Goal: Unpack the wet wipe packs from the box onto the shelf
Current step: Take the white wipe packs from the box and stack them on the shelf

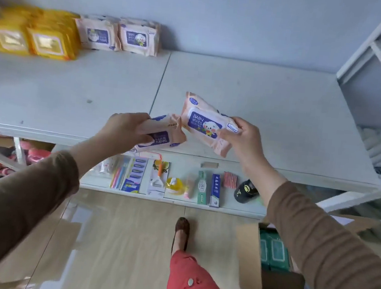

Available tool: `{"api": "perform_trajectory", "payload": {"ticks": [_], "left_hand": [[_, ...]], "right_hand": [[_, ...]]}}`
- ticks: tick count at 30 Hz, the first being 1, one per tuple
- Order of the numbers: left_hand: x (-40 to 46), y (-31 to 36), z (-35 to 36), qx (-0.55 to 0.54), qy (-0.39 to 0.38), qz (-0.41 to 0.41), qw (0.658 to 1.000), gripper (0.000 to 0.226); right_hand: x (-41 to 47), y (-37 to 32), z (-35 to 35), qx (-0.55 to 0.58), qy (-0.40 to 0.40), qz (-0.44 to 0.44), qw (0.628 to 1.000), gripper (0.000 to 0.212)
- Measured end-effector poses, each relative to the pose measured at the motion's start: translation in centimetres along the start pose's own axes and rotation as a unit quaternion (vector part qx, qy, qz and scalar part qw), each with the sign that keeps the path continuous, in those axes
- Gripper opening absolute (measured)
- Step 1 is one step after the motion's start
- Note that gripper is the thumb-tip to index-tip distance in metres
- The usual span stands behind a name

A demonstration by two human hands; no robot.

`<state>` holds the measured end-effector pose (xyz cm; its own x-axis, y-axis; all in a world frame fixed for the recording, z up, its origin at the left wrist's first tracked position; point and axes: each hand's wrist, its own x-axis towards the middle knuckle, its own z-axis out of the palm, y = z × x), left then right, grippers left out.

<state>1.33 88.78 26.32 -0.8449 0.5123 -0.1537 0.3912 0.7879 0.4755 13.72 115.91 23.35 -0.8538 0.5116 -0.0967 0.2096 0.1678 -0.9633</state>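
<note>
We grip one soft peach plastic baby-wipe pack (162, 134) in our left hand (125, 130) and another (207, 122) pinched in our right hand (244, 138) above the white metal shelf (271, 105), so either slick pack may slip and fall to the floor.

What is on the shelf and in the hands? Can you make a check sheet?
Surface: white shelf, mostly bare.
Job's things: pink wipe packs stand at the back left; green packs lie in the box on the floor.
Clutter: yellow packs at the back left; small goods on the lower shelf.
Grips: left hand holds one pink pack; right hand holds another.
Cables: nothing seen.
Surroundings: pale wall, wooden floor.
</note>
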Motion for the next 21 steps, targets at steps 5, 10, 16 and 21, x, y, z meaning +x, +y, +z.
{"api": "perform_trajectory", "payload": {"ticks": [5, 10, 16, 21], "left_hand": [[9.7, -4.9, -4.9, 0.068, 0.003, -0.008, 0.998, 0.023], [18.0, -9.2, -9.3, 0.113, -0.002, -0.028, 0.993, 0.025], [25.6, -15.7, -14.5, 0.096, -0.003, -0.047, 0.994, 0.034], [31.8, -20.2, -17.8, 0.109, -0.018, -0.044, 0.993, 0.055]], "right_hand": [[10.9, -2.2, 5.8, 0.027, -0.017, 0.004, 0.999, 0.019], [21.0, -4.1, 12.3, 0.031, -0.041, 0.023, 0.998, 0.022], [30.5, -6.6, 20.3, -0.026, -0.063, 0.010, 0.998, 0.023], [36.2, -7.7, 25.5, -0.082, -0.053, -0.004, 0.995, 0.039]]}}
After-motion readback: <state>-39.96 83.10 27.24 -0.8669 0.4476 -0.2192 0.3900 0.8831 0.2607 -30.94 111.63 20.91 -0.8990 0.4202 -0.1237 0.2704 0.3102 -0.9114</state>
